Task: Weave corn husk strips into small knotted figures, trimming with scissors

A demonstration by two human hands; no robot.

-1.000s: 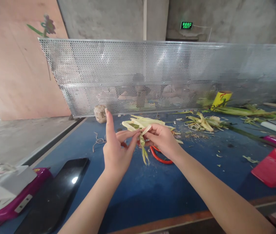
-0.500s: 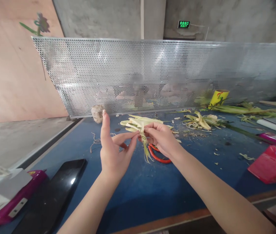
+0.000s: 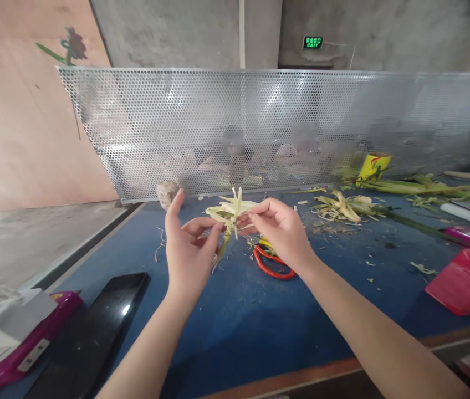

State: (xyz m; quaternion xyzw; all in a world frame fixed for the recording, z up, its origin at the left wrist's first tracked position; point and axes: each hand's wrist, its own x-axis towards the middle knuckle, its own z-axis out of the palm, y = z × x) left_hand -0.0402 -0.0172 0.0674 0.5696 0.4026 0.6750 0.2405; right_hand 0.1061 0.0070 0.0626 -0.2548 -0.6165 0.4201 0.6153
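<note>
A small woven piece of pale green leaf strips (image 3: 230, 226) is held up over the blue table, its strip ends pointing up and a frayed tail hanging down. My left hand (image 3: 191, 249) pinches its left side between thumb and fingertips, forefinger raised. On the other side, my right hand (image 3: 280, 230) is closed at the fingertips on the piece's strips. Behind it lie loose pale strips (image 3: 214, 211), partly hidden by the hands. Red-handled scissors (image 3: 274, 272) rest on the table below my right hand, with something yellow beside them.
A black phone (image 3: 93, 327) and a purple device (image 3: 52, 327) are at the left. A pale lump (image 3: 167, 194) stands by the perforated metal screen (image 3: 202, 122). To the right are leaf scraps (image 3: 345, 208), a yellow roll (image 3: 374, 166), green stalks (image 3: 409, 187) and a red box (image 3: 461, 280).
The woven piece has turned, its tail swinging left and strip ends now standing up. My left hand has shifted slightly left, uncovering more of the scissors.
</note>
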